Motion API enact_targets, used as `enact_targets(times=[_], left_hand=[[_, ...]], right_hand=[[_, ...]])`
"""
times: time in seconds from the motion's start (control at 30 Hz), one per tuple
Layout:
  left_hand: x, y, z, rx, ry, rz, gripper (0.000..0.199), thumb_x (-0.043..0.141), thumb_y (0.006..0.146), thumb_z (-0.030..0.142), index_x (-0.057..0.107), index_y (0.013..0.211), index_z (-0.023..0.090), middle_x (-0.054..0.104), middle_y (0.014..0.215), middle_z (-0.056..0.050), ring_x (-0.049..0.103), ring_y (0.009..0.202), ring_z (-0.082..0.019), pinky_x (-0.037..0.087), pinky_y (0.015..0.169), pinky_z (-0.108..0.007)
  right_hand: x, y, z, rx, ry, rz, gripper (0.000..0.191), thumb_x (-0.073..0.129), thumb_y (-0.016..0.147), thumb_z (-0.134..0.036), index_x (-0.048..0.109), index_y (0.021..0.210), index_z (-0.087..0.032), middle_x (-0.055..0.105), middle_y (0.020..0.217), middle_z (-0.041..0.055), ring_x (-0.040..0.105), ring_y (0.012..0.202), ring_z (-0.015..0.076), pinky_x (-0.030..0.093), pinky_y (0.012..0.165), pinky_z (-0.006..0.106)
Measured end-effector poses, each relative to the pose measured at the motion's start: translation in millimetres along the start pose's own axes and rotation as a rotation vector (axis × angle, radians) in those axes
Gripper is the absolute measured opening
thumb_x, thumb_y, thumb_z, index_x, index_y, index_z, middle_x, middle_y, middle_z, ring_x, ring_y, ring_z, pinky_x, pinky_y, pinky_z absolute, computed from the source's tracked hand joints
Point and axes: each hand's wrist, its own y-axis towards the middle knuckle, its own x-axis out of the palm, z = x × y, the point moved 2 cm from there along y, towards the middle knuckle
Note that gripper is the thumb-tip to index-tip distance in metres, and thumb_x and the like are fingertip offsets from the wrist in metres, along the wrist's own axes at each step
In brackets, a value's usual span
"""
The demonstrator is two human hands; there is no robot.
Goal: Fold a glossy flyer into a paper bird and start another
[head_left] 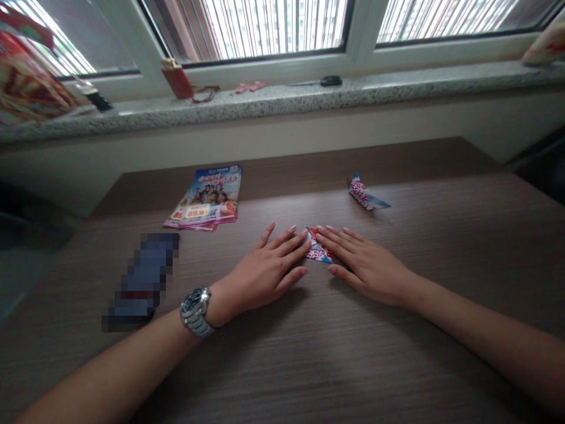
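Note:
A small folded piece of printed paper (318, 252) lies on the brown wooden table (282, 365), coloured red, white and blue. My left hand (269, 265) rests flat with fingers stretched, its fingertips on the paper's left side. From the other side my right hand (371, 265) lies flat too, with its fingertips on the paper's right part. Both hands cover some of the paper, so its full outline is hidden. Beyond my right hand stands another folded paper piece (365, 195) with pointed ends and a similar print. A metal watch (195, 311) is on my left wrist.
A stack of printed flyers (207, 197) lies at the back left. Nearer on the left is a blurred-out phone-like object (143, 280). On the granite windowsill (282, 103) are a red case (177, 81), a pink item (250, 88) and a dark-handled tool (330, 81).

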Motion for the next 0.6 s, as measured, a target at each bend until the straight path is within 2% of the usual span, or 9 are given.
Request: enact_targets(times=[0.2,0.33,0.43,0.6], left_hand=[[-14.9,-8,-3,0.052,0.053,-0.042,0.054,0.034,0.108,0.049,0.039,0.157,0.026,0.033,0.165,-0.005,0.020,0.157,-0.026,0.004,0.129,-0.053],[-22.9,-11,-4,0.036,0.045,-0.057,0.050,0.036,0.108,0.049,0.046,0.153,0.030,0.040,0.162,-0.003,0.027,0.155,-0.027,0.008,0.129,-0.055],[-25.7,-11,-5,0.042,0.031,-0.030,0.046,0.038,0.108,0.047,0.053,0.148,0.031,0.046,0.159,-0.002,0.033,0.152,-0.027,0.011,0.129,-0.054],[-24.6,-7,-7,0.067,0.019,-0.024,0.044,0.037,0.108,0.043,0.058,0.144,0.027,0.052,0.154,-0.003,0.040,0.149,-0.025,0.019,0.128,-0.051]], right_hand=[[-1,0,1,-0.015,0.009,0.011,0.065,0.037,0.107,-0.050,0.015,0.164,-0.028,0.022,0.170,0.0029,0.022,0.156,0.0225,0.027,0.126,0.050],[-1,0,1,-0.016,0.017,0.015,0.066,0.037,0.107,-0.049,0.013,0.164,-0.029,0.021,0.170,0.0025,0.023,0.156,0.0231,0.027,0.126,0.050],[-1,0,1,-0.019,0.030,0.027,0.066,0.039,0.106,-0.048,0.012,0.164,-0.031,0.021,0.169,0.0023,0.025,0.155,0.0240,0.028,0.126,0.051],[-1,0,1,-0.019,0.015,0.021,0.067,0.038,0.106,-0.050,0.013,0.164,-0.030,0.021,0.170,0.0025,0.024,0.156,0.0234,0.027,0.126,0.050]])
